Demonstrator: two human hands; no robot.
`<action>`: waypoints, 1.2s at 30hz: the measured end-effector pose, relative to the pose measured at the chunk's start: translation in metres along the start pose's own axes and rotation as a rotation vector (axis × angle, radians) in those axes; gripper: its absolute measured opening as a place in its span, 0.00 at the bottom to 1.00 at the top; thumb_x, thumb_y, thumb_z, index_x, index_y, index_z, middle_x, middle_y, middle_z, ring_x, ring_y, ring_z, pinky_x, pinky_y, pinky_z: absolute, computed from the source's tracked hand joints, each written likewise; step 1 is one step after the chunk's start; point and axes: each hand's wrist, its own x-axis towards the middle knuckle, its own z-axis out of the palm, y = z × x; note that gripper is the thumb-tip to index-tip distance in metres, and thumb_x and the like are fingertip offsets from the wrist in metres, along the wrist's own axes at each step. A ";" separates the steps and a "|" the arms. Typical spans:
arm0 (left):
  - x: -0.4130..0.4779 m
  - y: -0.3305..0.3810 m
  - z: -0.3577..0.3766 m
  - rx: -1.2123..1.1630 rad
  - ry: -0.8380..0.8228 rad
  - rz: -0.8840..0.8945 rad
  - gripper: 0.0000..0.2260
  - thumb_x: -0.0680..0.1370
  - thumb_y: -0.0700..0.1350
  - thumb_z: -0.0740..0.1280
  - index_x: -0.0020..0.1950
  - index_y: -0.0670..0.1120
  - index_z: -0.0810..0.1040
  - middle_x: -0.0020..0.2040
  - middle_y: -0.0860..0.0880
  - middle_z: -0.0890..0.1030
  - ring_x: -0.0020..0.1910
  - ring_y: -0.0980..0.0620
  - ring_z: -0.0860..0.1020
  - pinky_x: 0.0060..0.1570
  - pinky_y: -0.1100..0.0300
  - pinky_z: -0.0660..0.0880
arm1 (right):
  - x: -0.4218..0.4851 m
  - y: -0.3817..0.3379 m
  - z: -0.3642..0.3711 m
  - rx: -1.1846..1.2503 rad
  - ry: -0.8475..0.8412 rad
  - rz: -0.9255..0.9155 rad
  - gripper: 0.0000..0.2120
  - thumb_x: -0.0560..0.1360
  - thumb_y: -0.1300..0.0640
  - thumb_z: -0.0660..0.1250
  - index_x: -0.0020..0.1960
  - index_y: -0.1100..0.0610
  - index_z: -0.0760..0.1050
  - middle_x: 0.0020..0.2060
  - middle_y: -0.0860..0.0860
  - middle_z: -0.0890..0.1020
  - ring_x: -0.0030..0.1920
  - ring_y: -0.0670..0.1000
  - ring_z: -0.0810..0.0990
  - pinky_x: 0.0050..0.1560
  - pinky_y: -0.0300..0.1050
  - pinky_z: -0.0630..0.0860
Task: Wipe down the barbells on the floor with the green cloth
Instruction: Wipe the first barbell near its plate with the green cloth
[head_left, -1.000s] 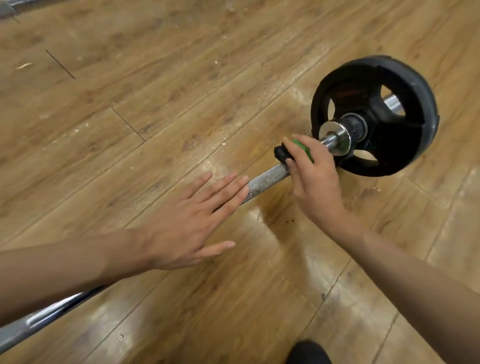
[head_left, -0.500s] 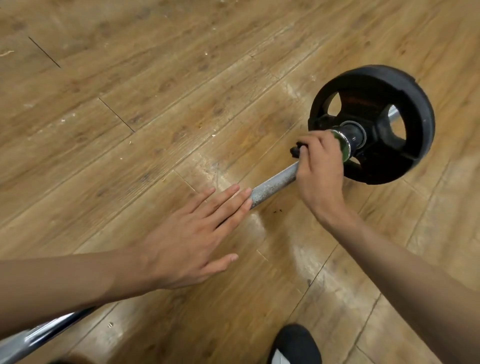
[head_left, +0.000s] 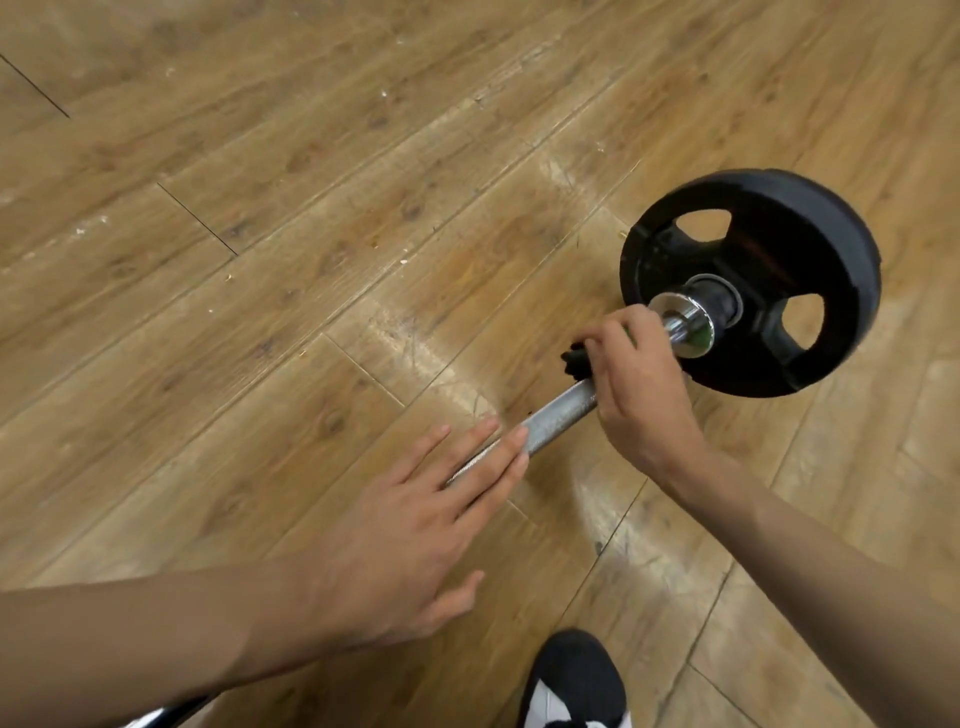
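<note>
Left hand: your left hand (head_left: 415, 530) lies flat, fingers straight, on the grey knurled steel barbell bar (head_left: 556, 415).
Right hand: your right hand (head_left: 639, 395) has its fingers curled round the bar, gripping the green cloth (head_left: 575, 361) — mostly hidden.
Bar end: round black weight plate (head_left: 753, 249) on the wooden plank floor (head_left: 260, 312).

Steel barbell (head_left: 558, 415) lying flat, black plate (head_left: 753, 249) fitted; green cloth (head_left: 630, 332) barely showing

- My left hand (head_left: 415, 525) lies flat on the bar (head_left: 558, 415).
- My right hand (head_left: 641, 395) grips the bar beside the plate (head_left: 810, 244).
- A dark wad, maybe the cloth (head_left: 574, 359), pokes out of that grip.
</note>
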 end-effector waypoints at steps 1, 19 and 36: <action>0.000 0.002 0.000 -0.004 -0.003 0.002 0.44 0.77 0.63 0.65 0.85 0.40 0.55 0.86 0.41 0.51 0.85 0.41 0.50 0.78 0.41 0.54 | 0.002 0.001 -0.008 0.066 0.088 0.082 0.14 0.86 0.59 0.56 0.55 0.65 0.78 0.50 0.56 0.73 0.49 0.43 0.71 0.51 0.41 0.75; 0.002 -0.014 -0.008 0.026 -0.035 -0.005 0.46 0.75 0.61 0.69 0.84 0.39 0.55 0.85 0.39 0.52 0.84 0.40 0.52 0.78 0.42 0.55 | 0.060 0.079 -0.013 -0.209 -0.063 -0.050 0.17 0.84 0.52 0.58 0.64 0.56 0.81 0.59 0.52 0.81 0.61 0.55 0.78 0.54 0.55 0.78; 0.003 -0.065 -0.006 -0.101 -0.045 0.001 0.44 0.77 0.61 0.63 0.86 0.44 0.49 0.86 0.44 0.49 0.84 0.45 0.55 0.80 0.45 0.59 | 0.051 0.087 -0.002 -0.106 0.113 -0.028 0.24 0.84 0.56 0.62 0.79 0.57 0.68 0.61 0.60 0.76 0.62 0.58 0.73 0.57 0.48 0.71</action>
